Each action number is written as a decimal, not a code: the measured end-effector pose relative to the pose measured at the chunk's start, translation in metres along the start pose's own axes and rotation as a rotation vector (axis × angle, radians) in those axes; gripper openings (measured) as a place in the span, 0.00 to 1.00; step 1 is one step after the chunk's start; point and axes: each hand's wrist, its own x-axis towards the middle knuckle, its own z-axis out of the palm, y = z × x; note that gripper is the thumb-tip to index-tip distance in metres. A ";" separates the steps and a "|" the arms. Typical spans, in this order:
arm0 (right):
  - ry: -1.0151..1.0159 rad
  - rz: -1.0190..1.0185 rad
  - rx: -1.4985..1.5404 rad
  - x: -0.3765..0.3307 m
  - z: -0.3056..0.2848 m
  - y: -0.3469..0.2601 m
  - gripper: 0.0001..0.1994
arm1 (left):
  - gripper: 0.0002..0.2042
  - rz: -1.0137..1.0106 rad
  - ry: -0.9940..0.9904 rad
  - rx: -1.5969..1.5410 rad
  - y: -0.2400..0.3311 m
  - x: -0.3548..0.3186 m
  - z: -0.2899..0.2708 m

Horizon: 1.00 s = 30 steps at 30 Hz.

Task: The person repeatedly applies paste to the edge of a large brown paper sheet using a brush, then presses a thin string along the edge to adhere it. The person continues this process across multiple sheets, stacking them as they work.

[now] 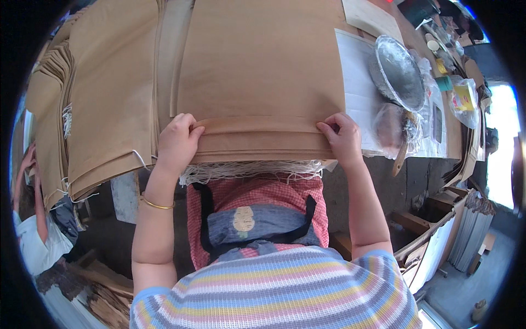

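Note:
A large brown kraft paper sheet (257, 66), perhaps a bag, lies in front of me on a stack of similar ones. Along its near edge runs a folded strip (263, 125). My left hand (179, 141) pinches the left end of this strip between thumb and fingers. At the right end my right hand (344, 138) does the same. Whether the sheet has a second layer inside the fold is hidden. Below the stack's near edge, across my lap, lies a bundle of white strings (249, 172).
Brown paper stacks (112, 82) with white cords stand to the left. On the right are a metal basin (400, 74) with greyish contents, a brush (401, 156), clear plastic and a phone (437, 123). Another person's arm (39, 203) shows at far left. Cardboard boxes (433, 211) stand lower right.

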 end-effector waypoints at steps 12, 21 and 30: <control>-0.125 -0.360 -0.343 -0.038 0.060 -0.071 0.40 | 0.45 0.268 -0.213 0.295 0.080 -0.029 0.019; 0.277 0.033 -0.291 -0.027 0.007 0.014 0.29 | 0.49 0.024 -0.090 0.422 0.013 -0.034 0.012; 0.154 0.350 0.545 -0.024 -0.028 -0.011 0.15 | 0.42 0.058 0.120 0.086 0.002 -0.044 0.002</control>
